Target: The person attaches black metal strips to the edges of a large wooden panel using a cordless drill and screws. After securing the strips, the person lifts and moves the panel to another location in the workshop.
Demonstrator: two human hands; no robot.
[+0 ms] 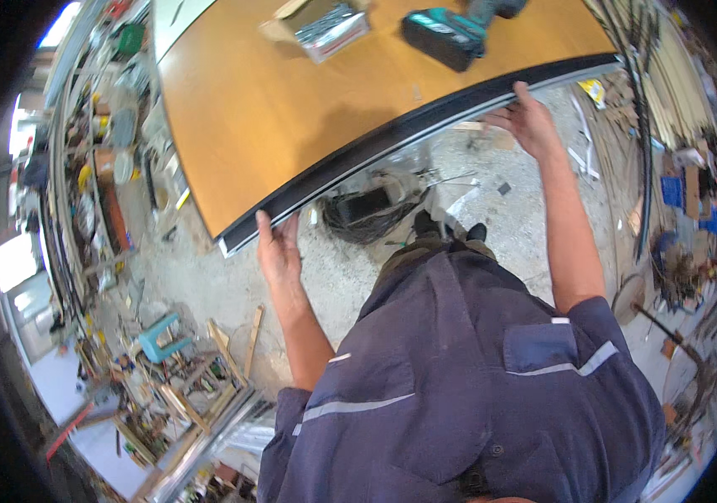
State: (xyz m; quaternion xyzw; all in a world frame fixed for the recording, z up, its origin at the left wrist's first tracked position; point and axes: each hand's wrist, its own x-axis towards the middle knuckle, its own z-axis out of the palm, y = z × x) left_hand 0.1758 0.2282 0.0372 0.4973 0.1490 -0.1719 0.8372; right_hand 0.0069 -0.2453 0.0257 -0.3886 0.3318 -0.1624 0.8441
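Both hands (279, 247) (530, 121) gripping black strip (392, 138) along panel (291, 101).

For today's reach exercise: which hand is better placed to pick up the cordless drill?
Probably the right hand: it grips the black edge strip nearer the teal drill; the left hand is at the far corner.

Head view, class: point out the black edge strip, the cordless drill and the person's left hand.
black edge strip (408, 134), head view, middle of its length.
cordless drill (446, 33), head view, teal-and-black battery end.
left hand (277, 251), head view, back of the hand.
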